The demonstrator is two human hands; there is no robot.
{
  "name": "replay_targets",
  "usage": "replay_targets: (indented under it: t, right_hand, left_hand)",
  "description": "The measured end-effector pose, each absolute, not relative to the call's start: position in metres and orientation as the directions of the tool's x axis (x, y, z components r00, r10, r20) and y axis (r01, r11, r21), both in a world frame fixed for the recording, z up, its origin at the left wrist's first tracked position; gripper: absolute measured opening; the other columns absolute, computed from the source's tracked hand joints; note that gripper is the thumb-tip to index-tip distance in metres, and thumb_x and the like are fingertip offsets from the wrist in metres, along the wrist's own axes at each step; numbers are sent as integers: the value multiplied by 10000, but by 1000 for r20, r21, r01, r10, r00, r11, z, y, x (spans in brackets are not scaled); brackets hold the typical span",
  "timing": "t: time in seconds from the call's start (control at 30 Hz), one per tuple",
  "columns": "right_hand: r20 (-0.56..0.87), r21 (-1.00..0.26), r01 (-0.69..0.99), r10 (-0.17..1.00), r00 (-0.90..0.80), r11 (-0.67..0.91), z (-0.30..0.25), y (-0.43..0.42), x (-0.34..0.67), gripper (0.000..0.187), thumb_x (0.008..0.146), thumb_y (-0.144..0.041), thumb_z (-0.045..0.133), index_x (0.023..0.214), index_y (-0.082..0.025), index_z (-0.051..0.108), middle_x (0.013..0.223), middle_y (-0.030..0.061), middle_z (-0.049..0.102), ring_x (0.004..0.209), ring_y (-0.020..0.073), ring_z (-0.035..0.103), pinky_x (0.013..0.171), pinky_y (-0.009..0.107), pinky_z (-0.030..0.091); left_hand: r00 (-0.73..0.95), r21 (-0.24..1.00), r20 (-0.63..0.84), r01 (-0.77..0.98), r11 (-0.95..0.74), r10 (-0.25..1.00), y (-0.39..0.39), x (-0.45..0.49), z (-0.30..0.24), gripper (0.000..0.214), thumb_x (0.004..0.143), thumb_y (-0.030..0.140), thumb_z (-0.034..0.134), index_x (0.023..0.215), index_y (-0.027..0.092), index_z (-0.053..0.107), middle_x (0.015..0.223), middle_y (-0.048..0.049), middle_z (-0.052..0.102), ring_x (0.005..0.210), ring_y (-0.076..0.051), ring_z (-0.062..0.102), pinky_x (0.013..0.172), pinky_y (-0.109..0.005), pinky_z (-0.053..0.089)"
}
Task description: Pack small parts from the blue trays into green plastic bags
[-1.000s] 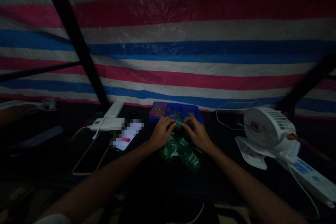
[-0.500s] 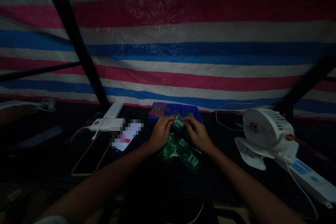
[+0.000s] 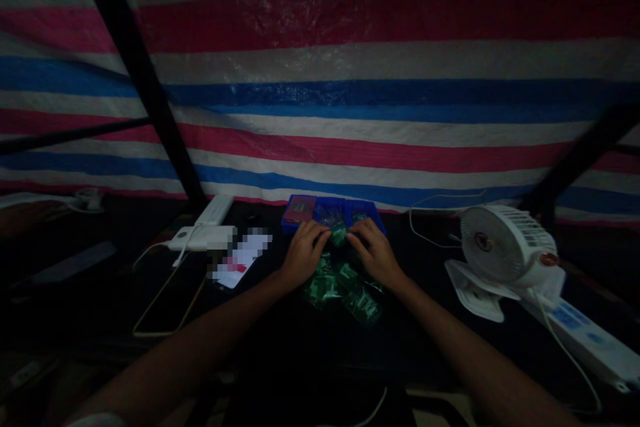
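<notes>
My left hand (image 3: 303, 255): fingers curled, thumb and fingertips pinching the left end of a small green packet (image 3: 339, 235).
My right hand (image 3: 375, 253): closed the same way on the packet's right end, close to my left hand.
Packet's place: between my two hands, held just in front of the blue tray (image 3: 373, 208).
Below my hands: a pile of green packets (image 3: 350, 293) on the dark table (image 3: 300, 353), between my wrists.
To my left: a white power bank (image 3: 205, 238) and a phone (image 3: 170, 300).
To my right: a white fan (image 3: 500, 245), with a power strip (image 3: 585, 340) beside it.
Behind: a striped tarp (image 3: 350, 80).
</notes>
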State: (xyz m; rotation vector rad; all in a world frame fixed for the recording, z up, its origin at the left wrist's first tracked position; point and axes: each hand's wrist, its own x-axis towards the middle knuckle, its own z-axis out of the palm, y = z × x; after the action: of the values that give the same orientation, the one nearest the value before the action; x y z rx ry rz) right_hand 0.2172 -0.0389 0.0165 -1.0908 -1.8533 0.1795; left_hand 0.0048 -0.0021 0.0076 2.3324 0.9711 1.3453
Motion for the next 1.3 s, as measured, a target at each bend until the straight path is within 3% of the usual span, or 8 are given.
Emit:
replay_targets:
  t: [0.23, 0.3, 0.43, 0.73, 0.87, 0.97, 1.17, 1.3]
  right_hand:
    - [575, -635, 587, 814, -75, 503, 11, -39, 217, 165, 1012, -366, 582, 1111, -234, 585, 1010, 45, 680, 841, 203, 659, 722, 303, 505]
    - [573, -648, 576, 817, -64, 499, 10, -39, 218, 179, 1002, -362, 592, 1126, -235, 571, 1008, 43, 678, 820, 197, 660, 706, 298, 508]
    - [583, -617, 584, 805, -112, 528, 13, -40, 218, 110, 1007, -329, 564, 1054, -238, 605, 946, 32, 681, 784, 195, 648, 719, 307, 501]
    - [609, -572, 598, 779, -148, 561, 10, -38, 220, 227, 965, -217, 529, 1158, -236, 646, 1033, 54, 689, 805, 205, 619, 758, 327, 500]
    - [605, -556, 614, 779, -162, 560, 9, -36, 222, 212, 974, -258, 573, 1172, -241, 648, 999, 54, 680, 776, 208, 607, 746, 335, 493]
    - [616, -555, 603, 770, -166, 573, 11, -37, 220, 160, 1006, -299, 568, 1128, -237, 650, 1041, 64, 688, 868, 225, 643, 811, 348, 498]
    - [594, -583, 615, 795, -124, 532, 16, -41, 216, 233, 1052, -368, 495, 940, -225, 641, 858, 43, 679, 788, 216, 657, 765, 327, 500]
    - [614, -567, 612, 778, -131, 551, 17, -41, 216, 223, 1054, -377, 489, 1002, -230, 649, 926, 59, 693, 847, 230, 667, 803, 338, 508]
  left_hand:
    - [350, 549, 647, 403, -732, 677, -3, 5, 7, 174, 1048, 274, 516, 996, 192, 660, 979, -59, 666, 976, -220, 610, 881, -359, 486]
    - [343, 581, 626, 393, -713, 700, -2, 5, 4, 146, 1032, 272, 544, 1095, 200, 655, 985, -53, 668, 946, -212, 619, 860, -352, 501]
    - [322, 663, 577, 353, -661, 751, -1, 5, -1, 297, 1005, 279, 592, 1295, 223, 565, 953, -20, 653, 843, -179, 618, 781, -310, 516]
    - [322, 616, 617, 369, -696, 718, -3, 5, 2, 279, 1038, 269, 514, 1308, 233, 575, 1096, -66, 660, 943, -207, 633, 852, -343, 529]
    - [334, 596, 630, 371, -712, 701, -5, 4, 7, 281, 1060, 250, 455, 1310, 226, 582, 1181, -79, 661, 1079, -227, 628, 977, -385, 506]
    - [346, 588, 640, 355, -727, 686, -5, 5, 9, 293, 1075, 228, 390, 1278, 226, 601, 1202, -80, 661, 1164, -233, 606, 1046, -409, 472]
    - [347, 587, 633, 368, -721, 692, -4, 5, 6, 210, 1052, 297, 489, 1184, 206, 625, 1056, -72, 654, 1001, -224, 622, 934, -380, 509]
    - [338, 580, 641, 374, -724, 689, -4, 6, 10, 181, 1051, 320, 506, 1052, 205, 645, 995, -62, 644, 949, -218, 612, 899, -368, 503]
